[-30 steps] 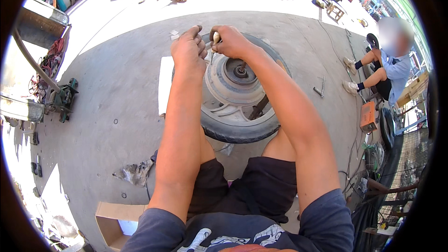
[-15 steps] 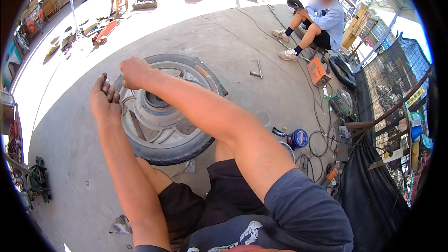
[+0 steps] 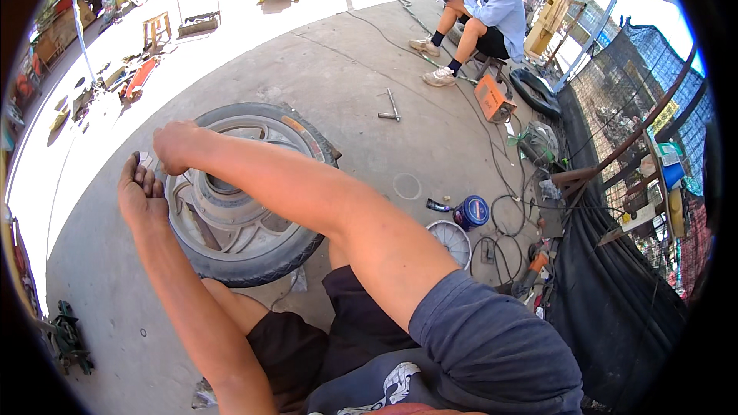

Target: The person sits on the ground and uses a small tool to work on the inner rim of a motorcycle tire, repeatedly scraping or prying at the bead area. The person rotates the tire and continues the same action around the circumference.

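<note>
The big wheel [image 3: 231, 215] lies flat on the floor [image 3: 92, 261], in front of the person and a bit to the left. It is round, so no side of it is longer. The right hand [image 3: 175, 146] is over the far left edge of the wheel, and the right arm [image 3: 307, 200] goes across the top. The left hand [image 3: 142, 188] is just past the left edge, so the right hand is closer to the middle.

The right hand's grip is curled up small. Its fingertips are hidden, so I cannot tell what it holds. The left hand's grip is narrow, with bent fingers. A little pale scrap [image 3: 144, 160] shows by its thumb, but I cannot tell if the hand holds it or if it lies behind. Far to the right of the wheel, a metal tool [image 3: 390, 107] lies on the floor.
</note>
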The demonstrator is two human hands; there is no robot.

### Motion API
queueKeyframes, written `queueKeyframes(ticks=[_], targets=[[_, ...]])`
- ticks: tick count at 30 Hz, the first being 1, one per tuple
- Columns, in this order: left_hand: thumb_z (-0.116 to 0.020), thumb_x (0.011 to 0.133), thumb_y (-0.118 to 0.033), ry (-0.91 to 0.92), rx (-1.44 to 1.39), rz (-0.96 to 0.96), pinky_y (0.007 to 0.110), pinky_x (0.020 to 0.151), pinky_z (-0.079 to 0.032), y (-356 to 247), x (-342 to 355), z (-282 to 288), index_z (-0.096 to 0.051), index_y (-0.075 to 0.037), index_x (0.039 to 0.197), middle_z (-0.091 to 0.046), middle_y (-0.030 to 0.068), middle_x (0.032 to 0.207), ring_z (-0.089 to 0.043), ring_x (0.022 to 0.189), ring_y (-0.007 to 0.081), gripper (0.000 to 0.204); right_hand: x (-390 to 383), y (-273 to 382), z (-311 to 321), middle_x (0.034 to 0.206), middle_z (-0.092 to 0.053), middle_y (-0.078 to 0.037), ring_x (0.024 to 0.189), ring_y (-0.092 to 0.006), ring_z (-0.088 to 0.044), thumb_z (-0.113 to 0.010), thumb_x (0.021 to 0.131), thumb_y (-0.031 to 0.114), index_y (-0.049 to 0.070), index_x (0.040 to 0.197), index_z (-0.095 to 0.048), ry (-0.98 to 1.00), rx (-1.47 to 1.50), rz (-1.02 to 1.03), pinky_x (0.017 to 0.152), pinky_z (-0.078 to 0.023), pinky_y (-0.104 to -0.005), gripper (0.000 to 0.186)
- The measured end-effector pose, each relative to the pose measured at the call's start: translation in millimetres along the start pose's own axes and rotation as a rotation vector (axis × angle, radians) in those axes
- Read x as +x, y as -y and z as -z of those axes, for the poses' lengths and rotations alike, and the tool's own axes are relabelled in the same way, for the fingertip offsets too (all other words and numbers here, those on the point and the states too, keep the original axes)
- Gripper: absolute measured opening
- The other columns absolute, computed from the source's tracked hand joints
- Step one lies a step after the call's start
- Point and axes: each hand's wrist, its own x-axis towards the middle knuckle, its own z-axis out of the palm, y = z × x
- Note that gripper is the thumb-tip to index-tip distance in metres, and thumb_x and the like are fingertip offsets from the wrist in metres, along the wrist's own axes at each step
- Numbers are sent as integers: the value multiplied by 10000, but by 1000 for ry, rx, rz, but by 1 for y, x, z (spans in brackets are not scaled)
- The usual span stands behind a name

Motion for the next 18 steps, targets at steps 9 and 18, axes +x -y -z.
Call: queueKeyframes(ticks=[9,18], targets=[[-550,947,-124,26,6,-13,238,414,-186,0,7,6,-560,27,1113,-342,-54,585,-271,460,52,225,8,2,6,947,-703,-158,931,-316,-676,-693,709,116,104,900,-727,57,-129,187,814,-539,-407,194],[-552,945,-120,25,-14,0,236,411,-196,-1,9,9,-564,29,1094,-348,-52,589,-274,462,49,212,6,17,22,1047,-707,-76,1016,-231,-668,-688,767,174,180,1026,-735,143,-184,25,844,-517,-370,264]])
